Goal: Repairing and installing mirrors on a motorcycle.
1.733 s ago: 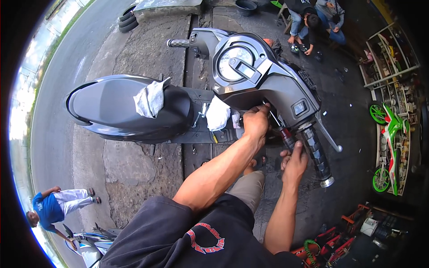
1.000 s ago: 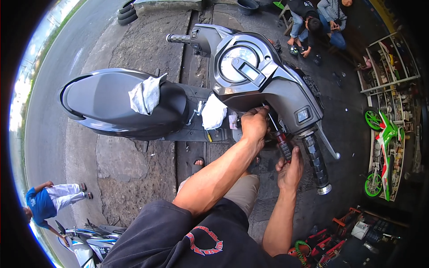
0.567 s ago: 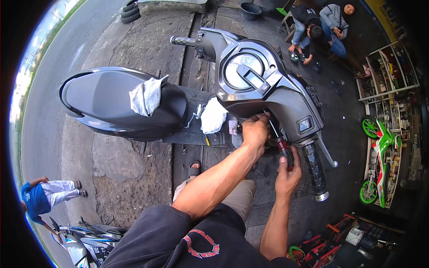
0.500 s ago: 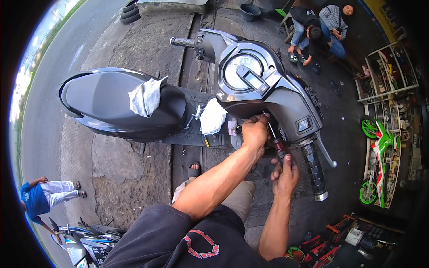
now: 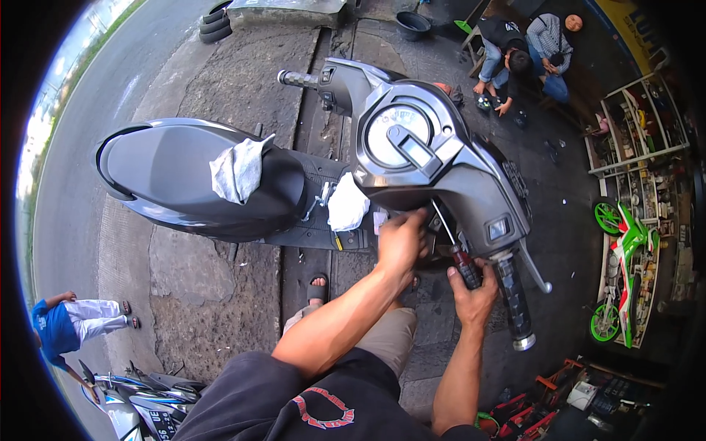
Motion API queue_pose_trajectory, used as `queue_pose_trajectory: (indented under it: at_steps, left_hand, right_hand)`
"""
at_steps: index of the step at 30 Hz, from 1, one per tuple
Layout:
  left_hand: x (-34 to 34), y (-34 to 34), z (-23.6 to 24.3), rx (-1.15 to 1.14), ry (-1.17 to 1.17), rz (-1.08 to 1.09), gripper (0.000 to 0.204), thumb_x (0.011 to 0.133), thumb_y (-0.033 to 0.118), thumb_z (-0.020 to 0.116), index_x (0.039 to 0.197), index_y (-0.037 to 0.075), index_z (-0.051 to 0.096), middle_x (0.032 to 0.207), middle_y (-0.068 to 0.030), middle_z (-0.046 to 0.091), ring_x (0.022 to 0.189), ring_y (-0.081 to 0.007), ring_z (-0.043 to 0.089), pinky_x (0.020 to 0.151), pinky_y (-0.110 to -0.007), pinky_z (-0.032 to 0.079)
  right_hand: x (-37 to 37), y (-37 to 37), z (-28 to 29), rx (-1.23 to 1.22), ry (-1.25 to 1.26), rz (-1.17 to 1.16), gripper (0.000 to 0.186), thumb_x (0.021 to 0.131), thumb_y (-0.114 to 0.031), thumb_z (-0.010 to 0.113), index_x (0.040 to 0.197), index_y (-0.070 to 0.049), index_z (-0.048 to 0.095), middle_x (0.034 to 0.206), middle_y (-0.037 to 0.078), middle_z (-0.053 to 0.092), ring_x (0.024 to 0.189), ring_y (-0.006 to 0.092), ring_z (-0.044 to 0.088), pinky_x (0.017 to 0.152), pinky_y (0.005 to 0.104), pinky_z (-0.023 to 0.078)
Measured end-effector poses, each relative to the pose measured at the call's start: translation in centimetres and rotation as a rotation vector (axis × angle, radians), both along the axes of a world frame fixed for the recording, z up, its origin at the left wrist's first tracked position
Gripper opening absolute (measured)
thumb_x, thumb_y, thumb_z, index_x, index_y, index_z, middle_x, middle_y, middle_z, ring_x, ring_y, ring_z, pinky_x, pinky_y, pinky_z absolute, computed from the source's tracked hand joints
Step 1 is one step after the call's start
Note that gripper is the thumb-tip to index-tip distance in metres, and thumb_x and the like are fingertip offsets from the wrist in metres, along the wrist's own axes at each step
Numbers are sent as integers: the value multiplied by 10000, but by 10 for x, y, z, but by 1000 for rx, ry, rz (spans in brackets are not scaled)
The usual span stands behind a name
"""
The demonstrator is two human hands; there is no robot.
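Beneath the near edge of a dark grey plastic handlebar cover (image 5: 478,192), at the right end of a dark grey scooter (image 5: 283,187), is a screwdriver with a red-and-black handle (image 5: 461,259) and a slim bright metal shaft. It slants from far left to near right, its shaft running up to the dark opening under the cover; whether the tip touches anything there cannot be told. The right hand (image 5: 473,295) has its grip clamped around the near end of that handle, just left of a black ribbed rubber handlebar end (image 5: 516,303). To the left of the shaft is the left hand (image 5: 402,241), blurred, its fingers bent; whether its grip is together on something or apart cannot be told. Left of this hand, on the scooter's black footboard (image 5: 296,237), lie a small pale pink piece (image 5: 380,222), a crumpled white cloth (image 5: 348,204), a slim tool with a yellow handle (image 5: 338,240) and some silver metal tools (image 5: 321,198). Farther left, a crumpled light grey cloth (image 5: 238,170) is draped on the dark grey seat (image 5: 162,158). At the far right, two people sit close together; at the near left, a person in a blue shirt (image 5: 57,327) is beside a parked motorcycle (image 5: 140,397).
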State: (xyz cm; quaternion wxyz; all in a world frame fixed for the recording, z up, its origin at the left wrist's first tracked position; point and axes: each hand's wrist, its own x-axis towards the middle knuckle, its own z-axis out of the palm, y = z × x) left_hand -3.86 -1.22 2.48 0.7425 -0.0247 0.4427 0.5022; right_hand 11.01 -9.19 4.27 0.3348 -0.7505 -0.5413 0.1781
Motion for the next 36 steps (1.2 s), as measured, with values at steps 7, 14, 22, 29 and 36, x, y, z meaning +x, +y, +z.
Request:
queue_pose_trajectory:
  at_steps: [7,14,22,29,36]
  left_hand:
    - [-131,-110,-58,-122,196,109,186,954,191,576,979,18,640,574,77,364,449,-44,307,419,-231,247]
    - [-89,-102,14,457,715,-66,145,911,123,599,846,15,671,715,-8,602,651,-93,567,588,-264,455]
    - [81,-75,158,1829,563,-387,236,816,242,681,754,22,622,693,-185,633,690,-370,650,643,-467,497]
    - [136,-74,150,1548,1115,-1019,216,790,235,710,800,22,745,785,-159,722,764,-296,729,677,-373,587]
    - [47,-149,121,1673,1016,-1097,230,765,253,701,740,27,738,744,-151,713,696,-278,726,573,-372,576]
  right_hand:
    - [6,5,5,-6,153,13,480,720,-221,794,1095,40,645,1028,154,673,972,263,634,890,356,465]
    - [6,7,33,-186,153,-29,442,736,-245,780,1075,4,648,1042,103,662,983,253,616,892,349,456]
    - [-10,-77,-9,-363,150,-227,471,807,-361,761,1140,-55,630,1053,139,672,933,316,615,864,433,460]
    - [-10,-192,-67,62,147,185,500,925,-419,619,1206,-6,605,1167,170,646,1104,329,595,991,464,421]
    - [-3,-219,-59,-300,305,455,463,871,-343,681,1181,-7,606,1179,199,642,1090,324,612,922,433,456]
